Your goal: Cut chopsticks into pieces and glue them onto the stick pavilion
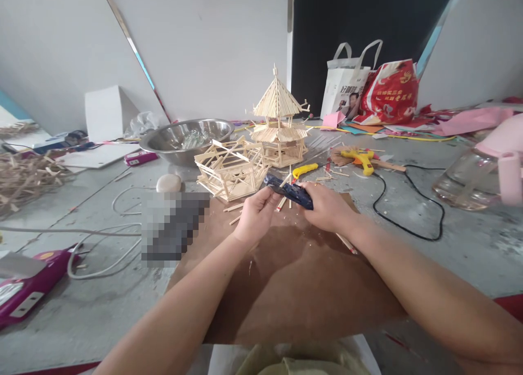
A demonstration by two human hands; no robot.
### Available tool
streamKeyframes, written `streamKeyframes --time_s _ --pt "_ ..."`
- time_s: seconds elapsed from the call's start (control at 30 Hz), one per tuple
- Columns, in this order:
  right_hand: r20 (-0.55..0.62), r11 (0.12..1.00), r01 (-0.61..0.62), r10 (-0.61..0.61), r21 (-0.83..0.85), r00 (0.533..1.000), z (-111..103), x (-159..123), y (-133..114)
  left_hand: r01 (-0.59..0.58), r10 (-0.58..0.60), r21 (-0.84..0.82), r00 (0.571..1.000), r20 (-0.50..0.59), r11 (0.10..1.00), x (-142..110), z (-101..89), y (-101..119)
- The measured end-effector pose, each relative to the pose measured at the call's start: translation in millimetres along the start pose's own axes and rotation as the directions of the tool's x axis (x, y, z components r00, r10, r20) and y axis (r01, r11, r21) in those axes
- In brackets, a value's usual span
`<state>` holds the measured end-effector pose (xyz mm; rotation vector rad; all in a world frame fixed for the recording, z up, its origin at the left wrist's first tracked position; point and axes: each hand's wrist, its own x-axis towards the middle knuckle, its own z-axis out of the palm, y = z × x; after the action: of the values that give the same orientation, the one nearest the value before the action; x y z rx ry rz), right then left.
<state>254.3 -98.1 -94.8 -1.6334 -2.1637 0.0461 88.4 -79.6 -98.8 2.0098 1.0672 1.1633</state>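
Note:
My right hand (324,205) is wrapped round a dark blue hand tool (300,195), whose exact kind is hard to make out. My left hand (256,214) is closed in a pinch at the tool's left end, on what looks like a thin wooden stick (286,180) crossing the tool. Both hands are above a brown board (286,288). Just beyond them stands an open stick frame (232,170), with a pagoda model of sticks (280,119) behind it. A yellow-handled cutter (305,169) lies past the tool, and short stick pieces (233,207) lie near my left hand.
A metal bowl (186,138) stands behind the frame. To the right are a yellow glue gun (362,159) with a black cord and a pink-lidded bottle (469,179). Purple power strip (32,282), grey cable and a stick heap (30,181) occupy the left. Bags (388,94) stand behind.

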Motion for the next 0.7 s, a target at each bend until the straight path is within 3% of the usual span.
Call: streamKeyframes --time_s 0.3,0.53,0.7 --pt "-0.022 0.999 0.004 -0.004 -0.032 1.0 0 0 2 0.048 -0.044 -0.156 0.999 0.031 0.987 1 -2.3 7" --pt "-0.009 0.974 0.216 -0.216 0.064 0.976 1 3 15 0.023 -0.018 -0.102 0.999 0.048 0.995 -4 -1.6 9" --pt "-0.012 0.973 0.226 -0.226 0.052 0.974 1 3 16 0.036 -0.023 -0.146 0.996 0.09 0.989 -4 -4.3 14"
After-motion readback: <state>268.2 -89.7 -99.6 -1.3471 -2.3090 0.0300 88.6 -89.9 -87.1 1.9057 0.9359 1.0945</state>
